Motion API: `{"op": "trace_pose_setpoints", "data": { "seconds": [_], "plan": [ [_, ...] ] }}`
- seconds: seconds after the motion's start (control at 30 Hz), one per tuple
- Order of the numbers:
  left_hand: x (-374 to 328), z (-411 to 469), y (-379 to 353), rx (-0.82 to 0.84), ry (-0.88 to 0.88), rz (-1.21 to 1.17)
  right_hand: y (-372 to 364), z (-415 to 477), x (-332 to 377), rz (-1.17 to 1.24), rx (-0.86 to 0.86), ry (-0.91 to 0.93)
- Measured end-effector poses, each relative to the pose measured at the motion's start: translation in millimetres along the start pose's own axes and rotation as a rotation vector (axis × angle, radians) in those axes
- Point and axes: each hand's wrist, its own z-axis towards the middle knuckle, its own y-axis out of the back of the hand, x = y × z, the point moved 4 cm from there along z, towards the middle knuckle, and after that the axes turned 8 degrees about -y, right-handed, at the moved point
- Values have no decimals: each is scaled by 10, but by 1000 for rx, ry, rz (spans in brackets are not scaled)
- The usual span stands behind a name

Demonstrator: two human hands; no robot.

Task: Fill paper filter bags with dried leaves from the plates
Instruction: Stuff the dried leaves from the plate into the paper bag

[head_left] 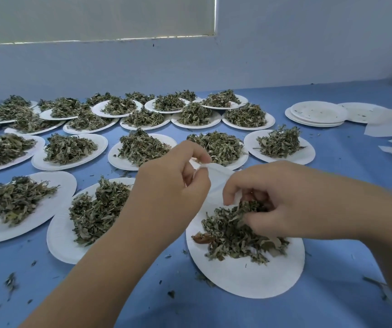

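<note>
Head view: mid-fill, one pinch at a time.
The left hand (173, 183) pinches the top edge of the thin white paper filter bag (215, 185) above the far rim of the near round white paper plate (249, 278). The right hand (285, 204) clutches a clump of dried green leaves (233, 233) at its mouth. Hold the mouth wide, over the plate, so spills fall back there, not on the blue tablecloth (320, 308).

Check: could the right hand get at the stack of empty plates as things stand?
Probably yes: only blue cloth and one low plate of leaves lie between the right hand and the stack of empty plates, though it grips dried leaves on the near plate.
</note>
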Motion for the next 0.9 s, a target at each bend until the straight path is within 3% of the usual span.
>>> {"op": "trace_pose_setpoints", "data": {
  "seconds": [0.07, 0.17, 0.3, 0.53, 0.67, 0.83, 0.9],
  "plan": [
    [13, -9, -13, -15, 34, -99, 59, -12, -30, 129, 20, 6],
    [4, -15, -6, -139, 41, -48, 163, -55, -5, 375, 16, 47],
    [-44, -20, -57, -179, 28, -23, 243, -86, 87, 569, -154, 106],
    [-58, -25, -82, -166, 67, -123, 162, -59, 181, 204, -474, 17],
    [-77, -23, -115, -138, 86, -134, 115, -22, 214, -15, -516, -37],
    [-75, -16, -154, -139, 131, -182, 63, -32, 285, -10, -610, -80],
    [-54, -10, -140, -145, 137, -174, 37, -1, 308, -55, -574, -83]
  ]
}}
